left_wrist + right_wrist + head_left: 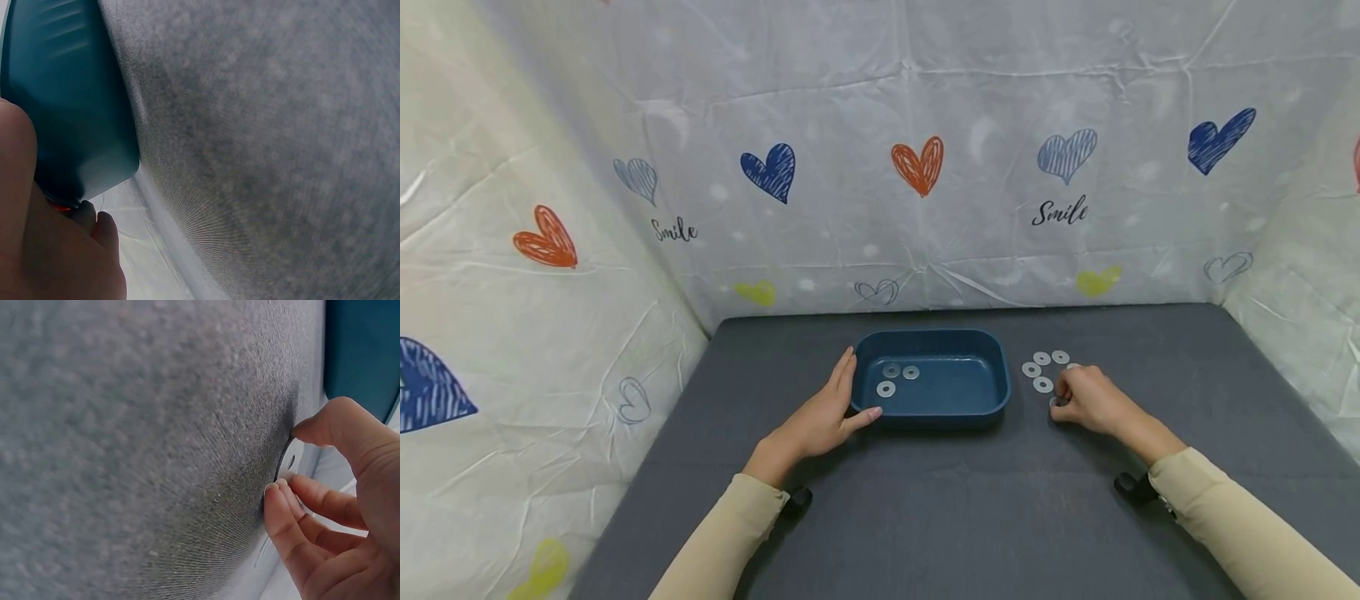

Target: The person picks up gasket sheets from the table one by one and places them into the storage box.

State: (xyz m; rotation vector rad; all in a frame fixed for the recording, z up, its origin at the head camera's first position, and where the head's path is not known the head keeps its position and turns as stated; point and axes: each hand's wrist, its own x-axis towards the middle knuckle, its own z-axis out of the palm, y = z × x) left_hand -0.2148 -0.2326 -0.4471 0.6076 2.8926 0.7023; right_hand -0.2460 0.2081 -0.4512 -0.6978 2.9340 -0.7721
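A person in beige sleeves is sitting at a dark grey felt-covered worktop [925, 517], w/ a white cloth backdrop printed w/ hearts and the word "Smile" [917, 167] standing round three sides.

The left hand [823, 417] is resting against the left end of a dark blue rounded rectangular plastic tray [985, 392] near the worktop's centre. Fingers are lying straight along the tray's outer wall, thumb stretching along its front edge; nothing is being gripped. Three flat silver metal washers [895, 379] are lying inside the tray at its left end, close together.

The right hand [1093, 400] is sitting on the worktop just right of the tray, fingers curled down. In the right wrist view, thumb and fingertips [278, 500] are pinching one silver washer [289, 464] by its edge, tipping it up off the felt.

A small cluster of loose silver washers [1043, 371] is lying on the felt just behind and left of that hand, between it and the tray, approx. four showing; one more is partly hidden by the knuckles.
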